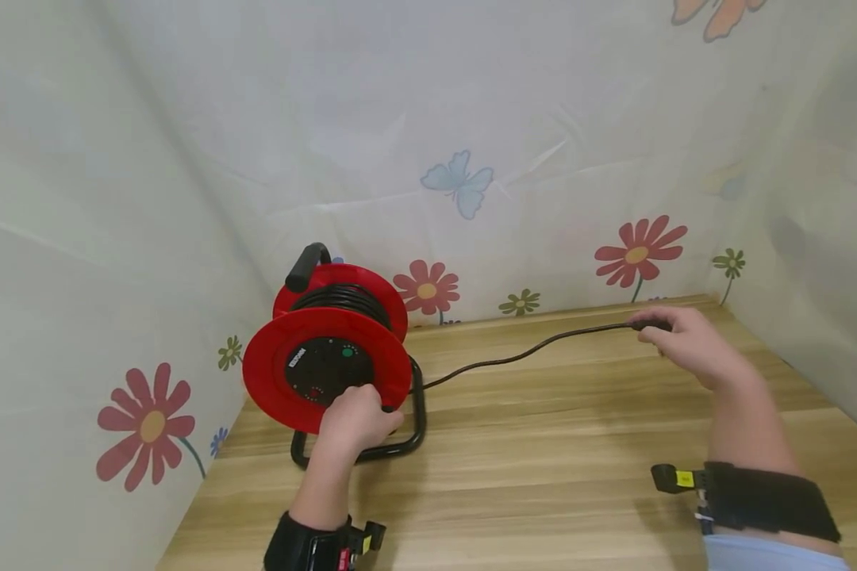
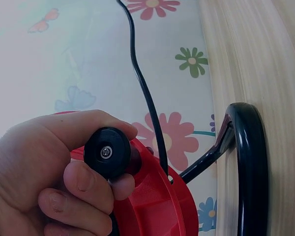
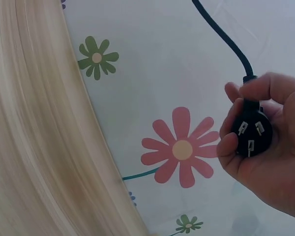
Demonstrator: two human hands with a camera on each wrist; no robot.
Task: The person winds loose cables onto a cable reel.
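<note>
Indoors, wooden table [image 1: 543, 476], floral cloth walls [image 1: 471, 143]

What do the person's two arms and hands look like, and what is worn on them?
Both hands are bare, without gloves or rings in view. The left hand has a black wrist strap carrying a small device with yellow and red marks. The right hand has a wide black band with a black mount and yellow tag. A light blue sleeve shows behind it.

The table [image 1: 543, 444] is viewed from above, forward and down. Each wrist view is taken close, sideways. The black cable [image 1: 514, 354] is shared by all.
</note>
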